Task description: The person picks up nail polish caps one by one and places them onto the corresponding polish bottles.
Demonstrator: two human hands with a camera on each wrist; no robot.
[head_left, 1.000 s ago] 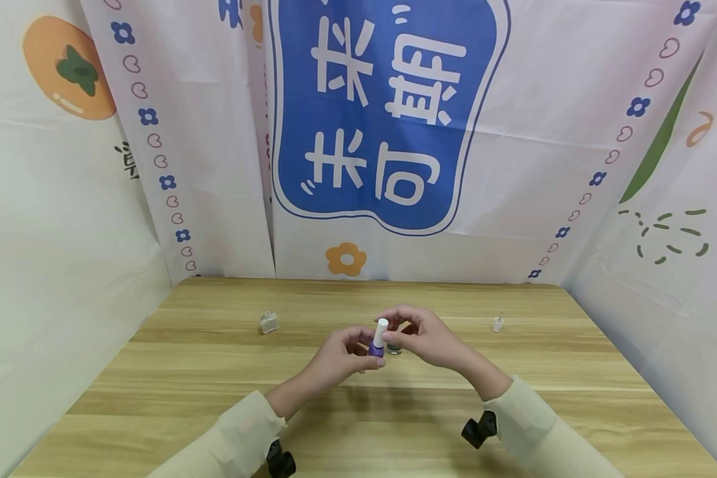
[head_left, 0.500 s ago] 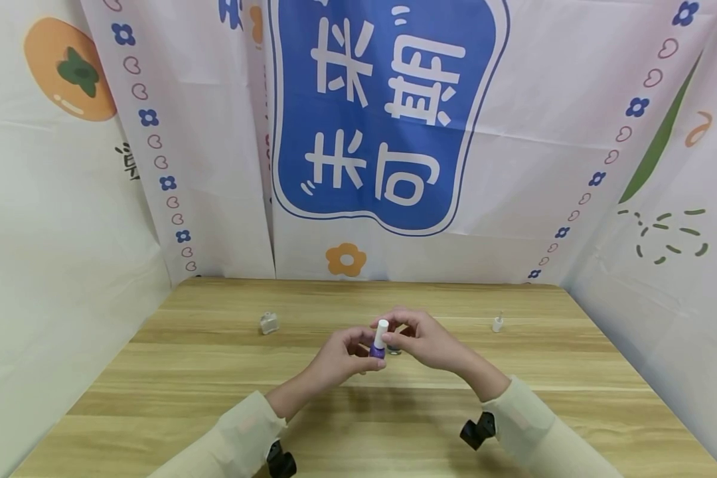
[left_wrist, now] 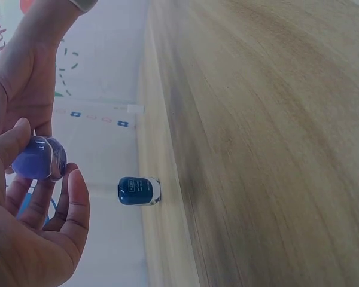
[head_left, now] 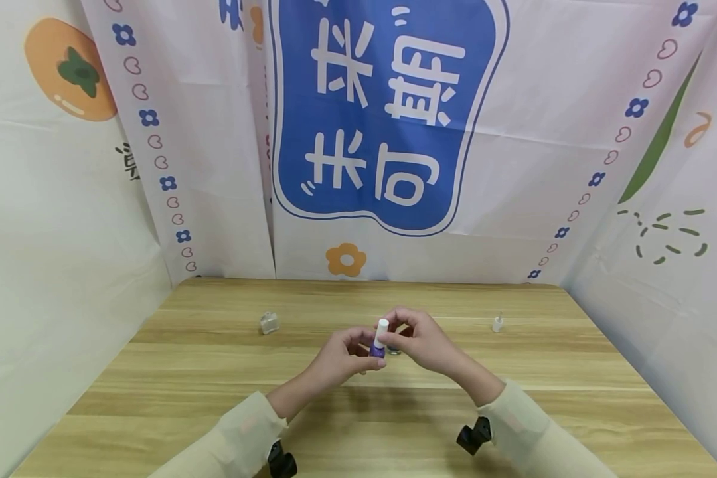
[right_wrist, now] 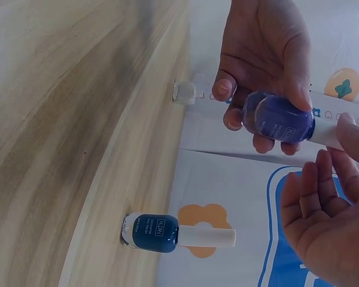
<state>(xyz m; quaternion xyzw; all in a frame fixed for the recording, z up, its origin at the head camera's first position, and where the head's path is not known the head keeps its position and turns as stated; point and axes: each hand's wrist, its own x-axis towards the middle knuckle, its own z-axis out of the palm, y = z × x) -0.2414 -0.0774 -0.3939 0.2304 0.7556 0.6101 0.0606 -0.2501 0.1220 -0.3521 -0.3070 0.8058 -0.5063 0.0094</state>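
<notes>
In the head view my left hand (head_left: pixel 339 357) grips a purple nail polish bottle (head_left: pixel 377 351) by its glass body, held above the table. My right hand (head_left: pixel 421 340) pinches that bottle's white cap (head_left: pixel 382 333) between thumb and fingers. The right wrist view shows the cap sitting on the neck, with the purple bottle (right_wrist: pixel 278 119) tilted in that rotated picture. Just beyond the hands, a teal nail polish bottle (right_wrist: pixel 155 232) stands upright on the table with its white cap on. My right hand partly hides it in the head view.
A small clear bottle (head_left: pixel 269 323) stands at the back left of the wooden table (head_left: pixel 215 372). On the right, a white cap (head_left: pixel 498 324) rests with its thin brush pointing up. Printed cloth (head_left: pixel 514 186) hangs behind the table and along both sides.
My right hand and forearm have turned slightly, and its fingers have shifted on the cap. My left hand and the purple bottle have stayed almost still.
</notes>
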